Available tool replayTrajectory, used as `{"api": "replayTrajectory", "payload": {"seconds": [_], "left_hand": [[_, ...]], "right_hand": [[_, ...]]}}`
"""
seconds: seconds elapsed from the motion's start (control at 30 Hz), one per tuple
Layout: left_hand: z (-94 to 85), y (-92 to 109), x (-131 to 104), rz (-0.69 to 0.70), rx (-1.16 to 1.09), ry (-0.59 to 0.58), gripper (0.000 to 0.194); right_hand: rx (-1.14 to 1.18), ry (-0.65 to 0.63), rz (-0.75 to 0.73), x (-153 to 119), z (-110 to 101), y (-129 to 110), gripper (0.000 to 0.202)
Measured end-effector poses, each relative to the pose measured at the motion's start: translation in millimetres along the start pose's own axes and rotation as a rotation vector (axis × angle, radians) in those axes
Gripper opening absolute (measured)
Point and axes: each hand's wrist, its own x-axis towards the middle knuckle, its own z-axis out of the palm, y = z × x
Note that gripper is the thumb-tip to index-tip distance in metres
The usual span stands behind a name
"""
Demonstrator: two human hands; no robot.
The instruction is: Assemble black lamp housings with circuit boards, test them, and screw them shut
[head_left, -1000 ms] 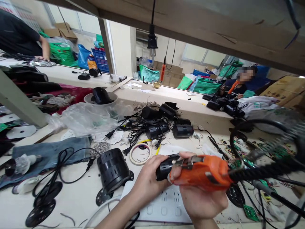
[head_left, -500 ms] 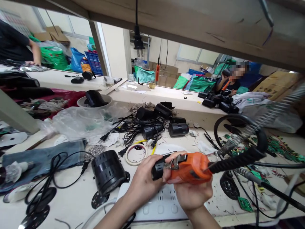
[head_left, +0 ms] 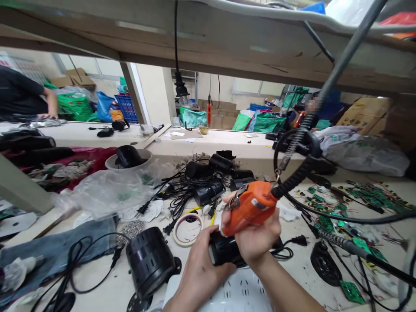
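Observation:
My right hand [head_left: 261,238] is wrapped round an orange electric screwdriver [head_left: 251,208], which hangs from a coiled spring [head_left: 291,149] with a black cable. Its tip points down and left and is hidden. Under it, my left hand [head_left: 201,268] grips a black plastic housing [head_left: 224,250] that lies over a white power strip [head_left: 242,291]. My right hand hides part of this housing. Left of my hands rests a larger black slotted cylinder [head_left: 150,260]. Just beyond my left hand is a roll of tape [head_left: 178,236].
Black cylinders with tangled cords [head_left: 208,192] lie behind my hands. Green circuit boards [head_left: 352,291] and wires spread across the right side. A clear plastic bag [head_left: 107,197] and a blue cloth [head_left: 94,249] are at left. A shelf beam [head_left: 227,47] runs overhead. One co-worker's arm [head_left: 51,102] shows far left.
My right hand has lifted and tilted the screwdriver upward, baring more of the black housing. The spring now hangs steeper. My left hand keeps its grip, and the view has shifted upward.

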Motion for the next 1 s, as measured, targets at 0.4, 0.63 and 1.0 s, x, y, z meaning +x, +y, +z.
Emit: {"api": "replayTrajectory", "payload": {"seconds": [0.4, 0.63, 1.0], "left_hand": [[0.4, -1.7, 2.2, 0.008, -0.06, 0.016, 0.06], [-0.9, -1.7, 2.8, 0.039, 0.009, 0.014, 0.053], [-1.0, -8.0, 2.1, -0.042, 0.106, 0.012, 0.057]], "right_hand": [[-0.018, 0.007, 0.02, -9.1, -19.3, 30.0, 0.06], [0.014, 0.012, 0.01, 2.7, -10.7, 14.7, 0.058], [-0.267, 0.171, -0.237, 18.4, -64.2, -27.9, 0.064]]}}
